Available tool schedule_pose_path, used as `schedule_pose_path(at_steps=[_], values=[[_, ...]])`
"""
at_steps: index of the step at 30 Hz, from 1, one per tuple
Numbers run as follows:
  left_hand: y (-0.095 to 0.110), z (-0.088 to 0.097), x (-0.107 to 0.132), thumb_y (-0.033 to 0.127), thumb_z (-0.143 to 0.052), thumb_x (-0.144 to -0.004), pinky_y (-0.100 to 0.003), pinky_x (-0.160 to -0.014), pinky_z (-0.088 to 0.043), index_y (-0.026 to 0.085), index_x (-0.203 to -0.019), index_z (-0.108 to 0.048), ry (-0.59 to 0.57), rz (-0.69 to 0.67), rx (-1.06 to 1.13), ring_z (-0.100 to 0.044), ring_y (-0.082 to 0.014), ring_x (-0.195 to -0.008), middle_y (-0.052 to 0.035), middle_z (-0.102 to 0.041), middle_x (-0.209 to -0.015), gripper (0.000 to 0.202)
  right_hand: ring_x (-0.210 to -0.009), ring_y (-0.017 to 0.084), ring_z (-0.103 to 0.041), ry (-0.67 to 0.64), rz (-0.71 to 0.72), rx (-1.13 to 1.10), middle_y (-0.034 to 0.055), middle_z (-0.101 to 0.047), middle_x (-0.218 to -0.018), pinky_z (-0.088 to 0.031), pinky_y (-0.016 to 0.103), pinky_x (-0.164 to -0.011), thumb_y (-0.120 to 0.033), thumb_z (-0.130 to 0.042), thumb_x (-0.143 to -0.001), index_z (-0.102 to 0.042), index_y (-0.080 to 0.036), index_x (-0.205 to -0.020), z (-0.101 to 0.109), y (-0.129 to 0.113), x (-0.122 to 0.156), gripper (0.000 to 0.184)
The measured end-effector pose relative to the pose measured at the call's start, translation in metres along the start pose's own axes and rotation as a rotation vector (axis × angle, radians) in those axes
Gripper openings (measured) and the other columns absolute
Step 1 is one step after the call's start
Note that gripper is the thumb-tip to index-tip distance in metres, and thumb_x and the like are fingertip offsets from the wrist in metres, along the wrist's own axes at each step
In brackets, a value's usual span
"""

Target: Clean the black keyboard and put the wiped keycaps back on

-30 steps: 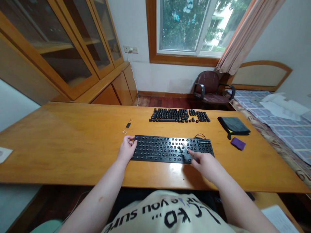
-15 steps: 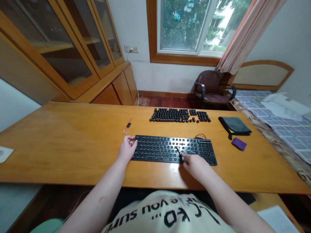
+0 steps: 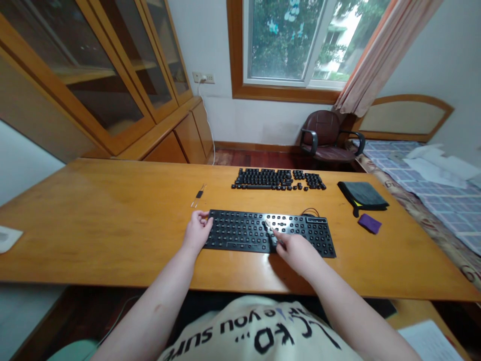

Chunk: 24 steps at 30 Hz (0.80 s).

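Observation:
A black keyboard base with its keycaps off lies on the wooden desk in front of me. My left hand grips its left end, fingers curled round the edge. My right hand is closed on a small dark brush-like tool whose tip rests on the middle of the keyboard base. The removed black keycaps are laid out in rows farther back on the desk.
A dark folded cloth and a small purple item lie at the right. A small wire tool lies left of the keyboard base. A paper corner sits at the far left. An armchair and a bed stand behind.
My right hand has slid left along the keyboard base with the tool, from the right part toward the middle. My left hand has stayed on the left end.

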<state>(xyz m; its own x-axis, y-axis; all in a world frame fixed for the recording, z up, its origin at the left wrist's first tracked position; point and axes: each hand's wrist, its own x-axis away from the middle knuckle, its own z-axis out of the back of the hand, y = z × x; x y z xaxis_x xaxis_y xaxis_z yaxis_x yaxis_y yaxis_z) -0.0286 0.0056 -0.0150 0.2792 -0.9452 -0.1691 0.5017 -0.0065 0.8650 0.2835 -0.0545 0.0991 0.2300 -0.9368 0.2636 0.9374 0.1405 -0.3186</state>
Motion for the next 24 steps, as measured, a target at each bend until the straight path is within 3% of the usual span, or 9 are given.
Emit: schedule_pose_path(at_steps=[4, 7, 12, 14, 18, 24], values=[[0.000, 0.000, 0.001, 0.036, -0.056, -0.072, -0.026, -0.061, -0.047, 0.021, -0.091, -0.040, 0.020, -0.001, -0.020, -0.053, -0.0100, -0.058, -0.0057, -0.062, -0.092, 0.029, -0.072, 0.021, -0.066, -0.033, -0.007, 0.101, 0.0126, -0.071, -0.088, -0.041, 0.027, -0.061, -0.022, -0.037, -0.083, -0.047, -0.021, -0.132, -0.013, -0.012, -0.014, 0.049], [0.000, -0.001, 0.001, 0.035, -0.057, -0.072, -0.026, -0.060, -0.047, 0.021, -0.090, -0.039, 0.036, -0.002, -0.018, -0.052, -0.0097, -0.057, -0.0056, -0.062, -0.092, 0.029, -0.073, 0.022, -0.066, -0.095, -0.036, 0.152, 0.0126, -0.071, -0.085, -0.042, 0.027, -0.061, -0.019, -0.039, -0.082, -0.049, -0.020, -0.130, -0.011, -0.013, -0.003, 0.049], [0.000, -0.001, 0.001, 0.034, -0.057, -0.072, -0.024, -0.058, -0.046, 0.021, -0.089, -0.039, 0.045, -0.005, -0.023, -0.052, -0.0093, -0.055, -0.0047, -0.063, -0.090, 0.028, -0.069, 0.021, -0.065, -0.255, -0.018, 0.150, 0.0108, -0.070, -0.078, -0.040, 0.025, -0.057, -0.018, -0.050, -0.074, -0.070, -0.022, -0.097, 0.007, -0.002, 0.030, 0.031], [0.000, -0.001, 0.001, 0.034, -0.058, -0.072, -0.024, -0.058, -0.046, 0.021, -0.089, -0.040, 0.047, -0.010, -0.031, -0.052, -0.0093, -0.055, -0.0044, -0.063, -0.091, 0.028, -0.067, 0.020, -0.064, -0.222, 0.027, 0.125, 0.0081, -0.069, -0.075, -0.040, 0.025, -0.057, -0.020, -0.049, -0.075, -0.069, -0.025, -0.101, 0.015, 0.002, 0.033, 0.034], [-0.001, -0.001, 0.001, 0.034, -0.058, -0.071, -0.024, -0.058, -0.046, 0.021, -0.090, -0.041, 0.055, -0.024, -0.026, -0.053, -0.0091, -0.055, -0.0041, -0.063, -0.091, 0.028, -0.076, 0.018, -0.063, -0.040, 0.092, 0.109, 0.0072, -0.067, -0.089, -0.041, 0.025, -0.066, -0.023, -0.039, -0.085, -0.051, -0.028, -0.128, 0.017, 0.006, 0.015, 0.045], [-0.002, 0.000, 0.001, 0.035, -0.057, -0.073, -0.024, -0.058, -0.045, 0.021, -0.089, -0.041, 0.043, -0.016, -0.049, -0.053, -0.0092, -0.055, -0.0031, -0.063, -0.086, 0.026, -0.082, 0.017, -0.060, -0.001, 0.124, 0.113, 0.0058, -0.062, -0.095, -0.039, 0.024, -0.069, -0.022, -0.032, -0.090, -0.052, -0.031, -0.126, 0.006, 0.016, -0.017, 0.042]])
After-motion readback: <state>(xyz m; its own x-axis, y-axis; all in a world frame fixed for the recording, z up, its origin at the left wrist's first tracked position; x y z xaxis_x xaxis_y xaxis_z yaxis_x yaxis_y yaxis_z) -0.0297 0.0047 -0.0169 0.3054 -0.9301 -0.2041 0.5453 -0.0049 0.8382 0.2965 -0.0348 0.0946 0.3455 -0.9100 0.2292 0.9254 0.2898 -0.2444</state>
